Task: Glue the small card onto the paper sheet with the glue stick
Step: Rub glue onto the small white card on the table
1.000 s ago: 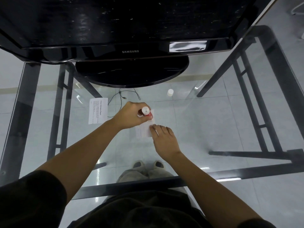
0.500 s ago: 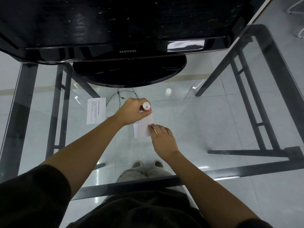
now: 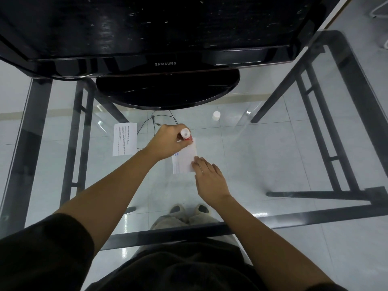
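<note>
The small card [image 3: 185, 159] lies flat on the glass bench [image 3: 273, 164] and is pinned at its near right corner by the straight fingers [image 3: 198, 162] of the right hand [image 3: 210, 178]. The glue stick [image 3: 186, 135] is gripped in the curled left hand [image 3: 168, 143], tip down at the card's far edge. The paper sheet [image 3: 124, 141] lies apart, to the left. If the pinning pressure is relaxed, the card could be dragged or creased. Glue could also be smeared onto the glass past the edge.
</note>
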`<state>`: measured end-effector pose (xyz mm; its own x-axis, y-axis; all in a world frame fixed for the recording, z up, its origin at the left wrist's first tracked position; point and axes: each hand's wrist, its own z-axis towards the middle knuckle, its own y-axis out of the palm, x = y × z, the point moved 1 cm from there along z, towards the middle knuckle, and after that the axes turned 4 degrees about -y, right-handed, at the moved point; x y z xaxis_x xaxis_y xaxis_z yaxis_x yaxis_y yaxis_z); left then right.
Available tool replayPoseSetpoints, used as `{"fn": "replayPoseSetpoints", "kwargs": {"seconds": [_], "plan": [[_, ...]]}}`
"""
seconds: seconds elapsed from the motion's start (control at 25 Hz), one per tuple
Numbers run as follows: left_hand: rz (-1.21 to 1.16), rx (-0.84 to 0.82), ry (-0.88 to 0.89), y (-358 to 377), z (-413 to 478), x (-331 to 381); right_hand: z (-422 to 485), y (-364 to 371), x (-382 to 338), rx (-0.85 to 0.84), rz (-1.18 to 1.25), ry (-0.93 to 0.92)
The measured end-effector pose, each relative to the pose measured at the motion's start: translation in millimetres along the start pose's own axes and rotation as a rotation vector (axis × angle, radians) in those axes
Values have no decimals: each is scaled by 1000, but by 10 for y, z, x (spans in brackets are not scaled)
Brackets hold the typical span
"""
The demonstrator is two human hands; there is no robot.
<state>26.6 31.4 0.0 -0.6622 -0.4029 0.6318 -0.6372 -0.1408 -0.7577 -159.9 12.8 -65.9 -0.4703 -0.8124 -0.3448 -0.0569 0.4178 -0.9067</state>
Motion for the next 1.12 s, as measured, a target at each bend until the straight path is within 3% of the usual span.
{"fn": "replayPoseSetpoints", "kwargs": {"seconds": [0.12,0.36,0.6,0.84,1.12], "plan": [[26,46,4,15,-22,29,-17,-9,21,-4,0,-14],[-3,-31,2,63,-235,10,-13,-21,-14,14,-28,-8],[-13,88,-39,25,-161,23,-2,-45,-5,9,-47,-18],[-15,-44,20,102,-364,45,-49,-14,-3,-32,-94,-11],[-14,143,-49,-13,-265,-54,-97,12,0,-46,-115,-15]]}}
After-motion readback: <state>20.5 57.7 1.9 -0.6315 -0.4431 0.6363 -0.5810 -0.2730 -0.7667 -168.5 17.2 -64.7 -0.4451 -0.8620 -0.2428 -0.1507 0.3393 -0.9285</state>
